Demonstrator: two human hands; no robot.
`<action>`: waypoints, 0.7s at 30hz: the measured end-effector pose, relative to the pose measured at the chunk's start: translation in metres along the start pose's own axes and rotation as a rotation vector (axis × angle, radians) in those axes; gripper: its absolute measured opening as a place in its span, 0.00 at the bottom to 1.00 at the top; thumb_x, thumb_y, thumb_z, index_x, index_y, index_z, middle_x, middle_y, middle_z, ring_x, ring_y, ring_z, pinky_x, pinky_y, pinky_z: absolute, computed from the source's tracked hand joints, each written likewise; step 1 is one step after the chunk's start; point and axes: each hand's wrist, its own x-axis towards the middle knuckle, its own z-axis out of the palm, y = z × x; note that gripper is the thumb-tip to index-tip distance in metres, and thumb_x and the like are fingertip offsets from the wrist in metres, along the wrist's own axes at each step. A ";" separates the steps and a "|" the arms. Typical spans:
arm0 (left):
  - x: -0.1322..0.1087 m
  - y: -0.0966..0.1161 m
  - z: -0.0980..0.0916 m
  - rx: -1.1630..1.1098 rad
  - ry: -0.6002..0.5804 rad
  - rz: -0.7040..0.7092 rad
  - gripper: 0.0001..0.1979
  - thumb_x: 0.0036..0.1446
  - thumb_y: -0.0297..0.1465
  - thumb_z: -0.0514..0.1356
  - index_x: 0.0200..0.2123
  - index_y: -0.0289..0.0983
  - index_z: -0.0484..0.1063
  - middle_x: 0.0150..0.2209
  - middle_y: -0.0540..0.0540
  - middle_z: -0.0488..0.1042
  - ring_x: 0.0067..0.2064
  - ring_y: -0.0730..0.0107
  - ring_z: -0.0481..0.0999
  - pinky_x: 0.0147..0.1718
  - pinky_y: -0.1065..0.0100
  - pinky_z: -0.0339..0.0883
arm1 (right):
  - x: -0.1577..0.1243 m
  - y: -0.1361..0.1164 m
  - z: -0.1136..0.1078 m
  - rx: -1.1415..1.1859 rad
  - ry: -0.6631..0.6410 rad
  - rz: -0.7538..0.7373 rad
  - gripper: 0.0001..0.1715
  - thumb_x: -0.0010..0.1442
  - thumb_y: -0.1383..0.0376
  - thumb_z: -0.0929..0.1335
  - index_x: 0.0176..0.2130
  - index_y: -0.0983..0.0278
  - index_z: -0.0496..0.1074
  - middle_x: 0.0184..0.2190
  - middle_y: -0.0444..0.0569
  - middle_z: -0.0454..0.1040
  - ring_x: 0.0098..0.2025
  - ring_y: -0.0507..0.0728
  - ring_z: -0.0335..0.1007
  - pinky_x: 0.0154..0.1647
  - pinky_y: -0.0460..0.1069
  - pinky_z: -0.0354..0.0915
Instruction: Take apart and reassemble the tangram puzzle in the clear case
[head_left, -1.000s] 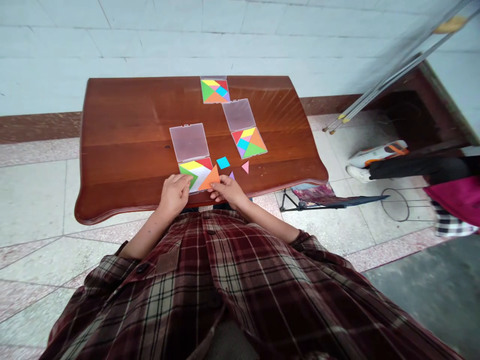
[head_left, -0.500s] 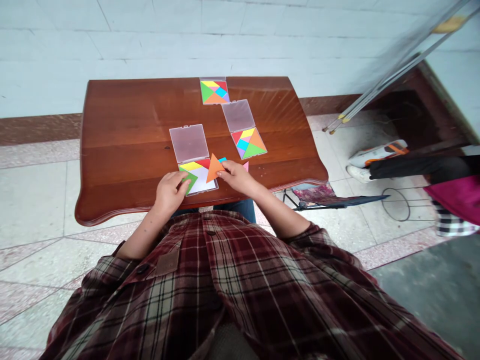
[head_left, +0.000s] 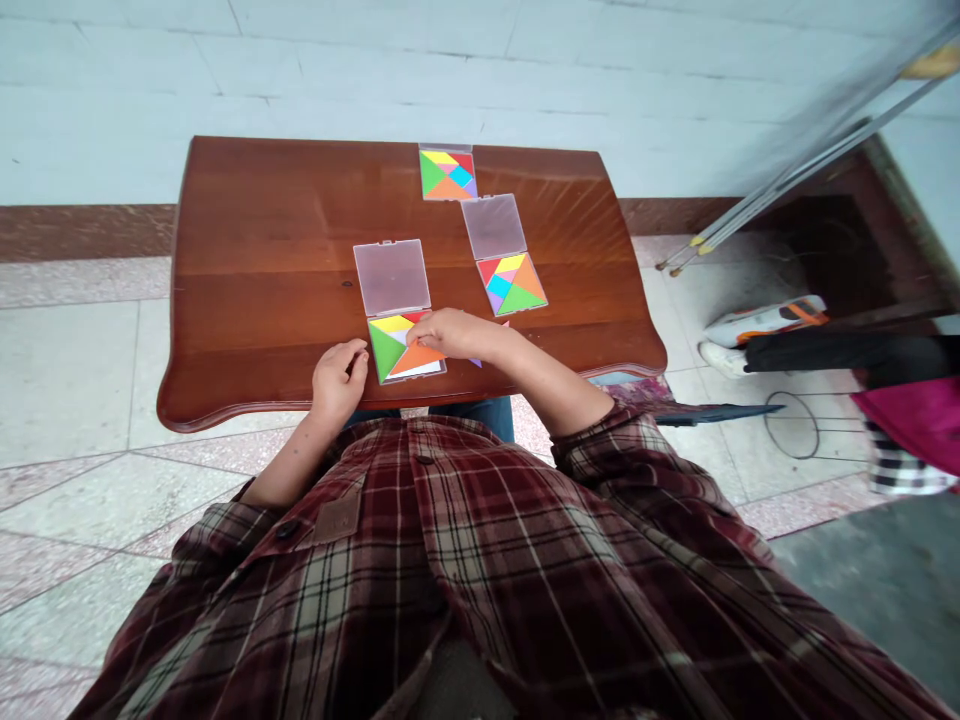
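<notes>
My right hand reaches over the near open tangram case, its fingers closed on an orange triangle that lies at a slant above the white base. A large green triangle lies along the case's left side. Behind it are a yellow piece and a red piece, the red one partly covered by my hand. My left hand rests beside the case's left edge, fingers curled together, holding nothing. Under my right forearm peek a purple piece and a pink tip.
Two filled tangram cases, one at the back and one at right, lie on the brown wooden table. The near case's clear lid is folded back. Crutches lean at right; a person's leg shows nearby.
My left hand has let go of the green triangle and drawn slightly away from it. My right hand has lowered the orange triangle into the case. The view has shifted slightly.
</notes>
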 end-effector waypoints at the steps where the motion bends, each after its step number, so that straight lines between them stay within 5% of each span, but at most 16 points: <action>1: 0.000 0.000 0.001 0.011 0.008 0.004 0.14 0.62 0.35 0.50 0.43 0.37 0.73 0.40 0.44 0.77 0.41 0.64 0.74 0.46 0.63 0.67 | 0.001 -0.001 0.002 -0.014 -0.007 0.003 0.14 0.57 0.73 0.64 0.35 0.61 0.78 0.34 0.45 0.77 0.36 0.53 0.68 0.38 0.47 0.56; 21: 0.000 -0.003 0.006 0.078 0.010 0.074 0.13 0.61 0.33 0.50 0.42 0.37 0.72 0.37 0.44 0.76 0.40 0.63 0.72 0.44 0.63 0.65 | 0.012 -0.015 0.010 -0.050 -0.042 0.127 0.10 0.57 0.73 0.65 0.37 0.66 0.76 0.33 0.47 0.75 0.34 0.52 0.64 0.35 0.46 0.53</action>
